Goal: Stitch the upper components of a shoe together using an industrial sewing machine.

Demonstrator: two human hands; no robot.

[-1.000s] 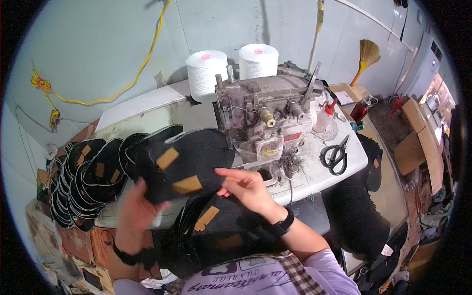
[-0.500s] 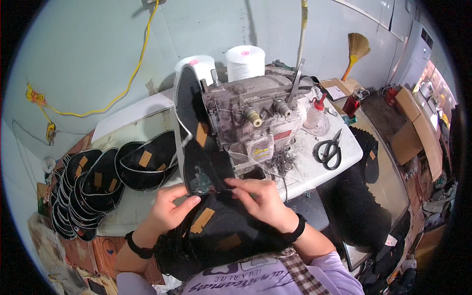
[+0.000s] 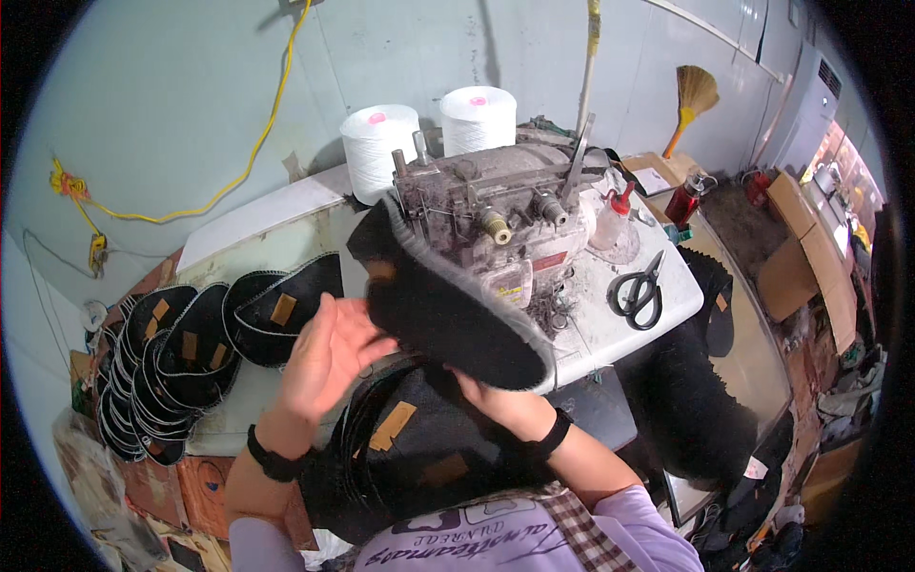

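Observation:
A black shoe-sole-shaped insole (image 3: 448,310) hangs tilted in front of the sewing machine (image 3: 515,200), its far edge light with stitching. My right hand (image 3: 505,402) grips its near end from below, and most of those fingers are hidden under it. Beside its left edge, my left hand (image 3: 329,353) is open, with fingers stretched and palm turned toward the insole. In my lap lies a stack of black insoles (image 3: 429,429), the top one with a tan patch (image 3: 392,426).
Several insoles with white edging (image 3: 186,362) are heaped at left. Two white thread cones (image 3: 381,143) stand behind the machine. Black scissors (image 3: 637,294) and a red-tipped bottle (image 3: 618,217) rest on the white table (image 3: 596,329). More black pieces (image 3: 686,391) drape at right.
The insole has swung from upright to slanting right, showing its plain black face. My left hand has let go and opened. My right hand has shifted under the near end.

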